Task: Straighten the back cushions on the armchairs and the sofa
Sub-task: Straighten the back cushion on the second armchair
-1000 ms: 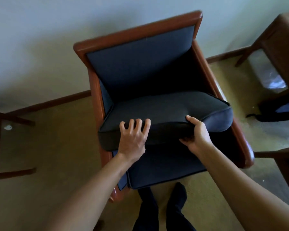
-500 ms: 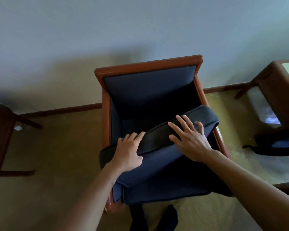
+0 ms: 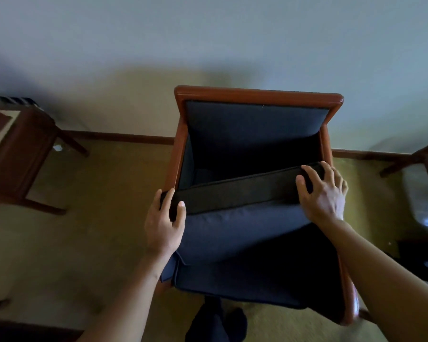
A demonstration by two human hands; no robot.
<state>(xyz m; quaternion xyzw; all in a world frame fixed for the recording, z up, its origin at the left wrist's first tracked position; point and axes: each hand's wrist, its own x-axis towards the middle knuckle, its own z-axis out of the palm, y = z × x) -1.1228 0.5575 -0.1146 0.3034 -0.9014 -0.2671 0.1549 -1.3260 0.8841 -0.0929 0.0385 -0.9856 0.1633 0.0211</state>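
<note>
**Back cushion up on edge, not yet home**

The person stands right at the front of the wooden-framed armchair (image 3: pixel 257 95), looking down into it. The loose blue back cushion (image 3: pixel 237 225) is out of place: it stands tilted on the seat cushion (image 3: pixel 245 282), its dark top edge running across the chair from arm to arm, well forward of the upholstered backrest, with a dark gap behind it.

The left hand (image 3: pixel 164 224) grips the cushion's left corner, thumb on the near side and the other fingers curled over the top edge. The right hand (image 3: pixel 324 193) lies over the right corner, fingers (image 3: pixel 331 172) spread and bent over the edge; it looks more like pressing and steadying than a full clasp.

By my reckoning this is the middle of the first stage. The cushion is lifted and roughly square to the chair, but it has yet to be pushed back and set flush against the backrest. Once that is done, this chair counts as finished.

Other wooden furniture stands at the left (image 3: pixel 20 156) and right edges of view, on the carpet (image 3: pixel 96 218); I cannot tell whether either is an armchair. No sofa shows here, so most of the job seems to lie ahead.
</note>
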